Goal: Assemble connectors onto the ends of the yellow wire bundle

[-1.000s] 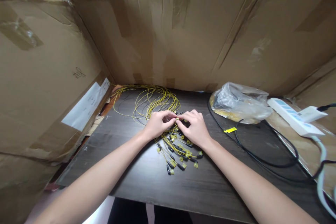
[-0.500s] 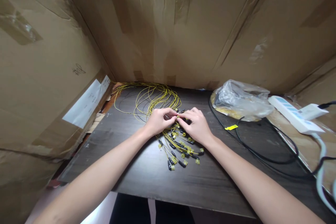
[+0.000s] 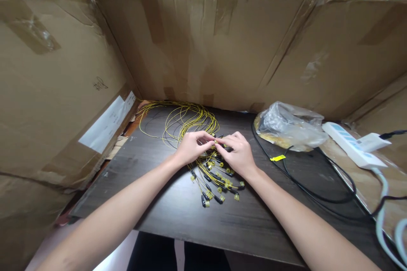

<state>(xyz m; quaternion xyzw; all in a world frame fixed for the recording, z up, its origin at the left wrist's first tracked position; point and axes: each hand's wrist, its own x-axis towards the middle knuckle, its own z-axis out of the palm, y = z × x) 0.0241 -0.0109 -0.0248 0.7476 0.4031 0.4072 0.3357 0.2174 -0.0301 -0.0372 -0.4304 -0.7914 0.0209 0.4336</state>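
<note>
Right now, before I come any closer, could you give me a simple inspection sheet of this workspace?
Surface: dark table, wood-grained, with light scuffs.
Things being handled: yellow wires in loose loops; black connectors with yellowish clips, heaped below the hands.
Clutter: crumpled clear plastic bag at the far right; contents unclear.
Hands: left hand and right hand meet fingertip to fingertip, pinching a small yellowish piece, mostly hidden.
Cables: black cable looping on the right, with a bright yellow tag; pale cable from a white power strip.
Surroundings: taped cardboard walls; white paper on the left one.
</note>
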